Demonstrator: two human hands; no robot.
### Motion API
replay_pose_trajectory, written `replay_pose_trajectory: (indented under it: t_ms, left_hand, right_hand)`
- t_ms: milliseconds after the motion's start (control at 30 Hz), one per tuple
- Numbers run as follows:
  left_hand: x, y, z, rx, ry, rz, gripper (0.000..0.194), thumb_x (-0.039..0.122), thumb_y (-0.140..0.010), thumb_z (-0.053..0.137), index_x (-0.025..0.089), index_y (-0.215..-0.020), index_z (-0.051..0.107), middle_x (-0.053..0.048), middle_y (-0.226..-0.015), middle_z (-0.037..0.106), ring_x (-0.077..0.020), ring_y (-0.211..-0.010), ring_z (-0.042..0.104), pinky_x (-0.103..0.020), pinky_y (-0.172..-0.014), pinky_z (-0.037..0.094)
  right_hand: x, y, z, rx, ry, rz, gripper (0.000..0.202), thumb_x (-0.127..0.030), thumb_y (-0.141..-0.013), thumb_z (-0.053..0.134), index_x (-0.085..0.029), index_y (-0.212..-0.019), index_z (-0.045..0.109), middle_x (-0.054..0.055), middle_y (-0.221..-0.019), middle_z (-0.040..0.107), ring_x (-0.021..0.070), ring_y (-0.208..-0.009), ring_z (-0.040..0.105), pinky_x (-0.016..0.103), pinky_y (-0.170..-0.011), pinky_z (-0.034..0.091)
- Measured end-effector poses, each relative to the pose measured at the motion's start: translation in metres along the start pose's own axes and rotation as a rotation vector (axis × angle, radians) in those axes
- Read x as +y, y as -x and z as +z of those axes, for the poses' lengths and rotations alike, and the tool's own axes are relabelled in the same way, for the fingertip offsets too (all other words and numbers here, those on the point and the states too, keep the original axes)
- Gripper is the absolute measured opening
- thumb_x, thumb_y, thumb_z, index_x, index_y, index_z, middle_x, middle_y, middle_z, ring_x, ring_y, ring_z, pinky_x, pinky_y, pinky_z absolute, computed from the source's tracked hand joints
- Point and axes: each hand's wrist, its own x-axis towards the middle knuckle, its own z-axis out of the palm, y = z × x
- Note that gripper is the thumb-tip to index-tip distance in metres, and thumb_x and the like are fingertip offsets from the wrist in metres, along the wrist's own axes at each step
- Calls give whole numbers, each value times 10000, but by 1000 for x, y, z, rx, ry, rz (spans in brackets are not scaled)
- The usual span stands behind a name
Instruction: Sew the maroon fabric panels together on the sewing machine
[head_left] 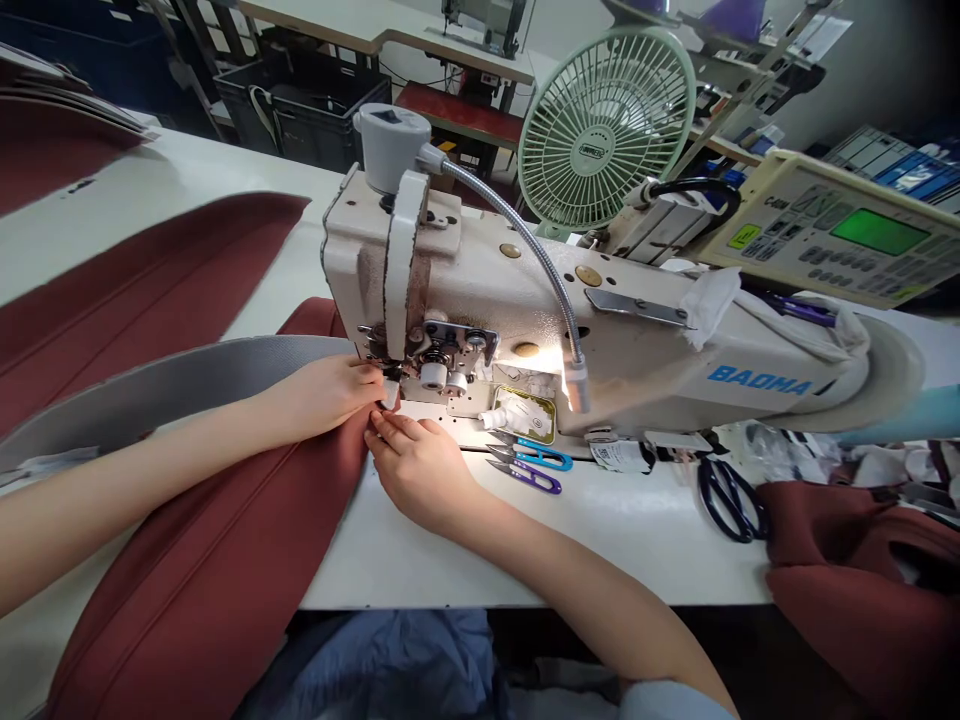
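A long maroon fabric panel with a seam line runs under the head of the sewing machine. My left hand is closed at the panel's upper end, its fingers curled beside the needle area. Close in front of the needle, my right hand pinches the panel's right edge, fingertips bent down on it. The two hands nearly meet there. My fingers and the machine head hide the stitching point. Grey backing of the material shows behind my left forearm.
Blue thread snips and purple thread snips lie right of my right hand, beside a small tray. Black-handled scissors and more maroon pieces are farther right. A green fan and control panel stand behind.
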Motion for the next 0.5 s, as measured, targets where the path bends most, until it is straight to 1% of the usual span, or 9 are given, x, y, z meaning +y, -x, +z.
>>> replay_pose_trajectory:
  t_ms: [100,167,300,400,500]
  left_hand:
    - [-3,-4,0,8,-27,7,254,14,-914,497,170,-774,640,-44,-810,632,-181,-739,546,-303,-684,390]
    - [-3,-7,-1,33,-47,-2,255,26,-910,514,169,-735,633,-41,-754,610,-184,-686,520,-313,-644,361]
    - [-5,-11,-1,46,-76,-19,242,36,-881,547,172,-697,626,-45,-706,589,-189,-645,494,-312,-592,317]
    - [-9,-14,0,46,-108,14,232,9,-863,535,163,-712,621,-45,-684,590,-189,-652,506,-299,-603,338]
    - [-15,-17,1,65,-101,10,219,11,-861,533,164,-734,624,-37,-684,606,-187,-663,529,-290,-613,368]
  right_hand:
    - [-4,-4,1,-25,15,19,419,-172,-1017,409,-27,-1372,579,203,-1479,533,295,-1324,549,412,-898,533]
    - [-9,-7,1,-53,31,30,442,-150,-1007,406,10,-1395,545,244,-1488,499,318,-1351,528,435,-915,539]
    - [-19,-19,2,-137,92,57,488,-141,-989,417,73,-1420,495,282,-1491,468,361,-1385,494,457,-971,530]
    - [-26,-29,4,-186,116,95,503,-129,-977,427,118,-1413,478,318,-1476,462,384,-1379,497,465,-997,518]
    - [-28,-36,9,-180,103,143,505,-111,-978,409,141,-1412,462,352,-1469,447,382,-1383,495,484,-1036,493]
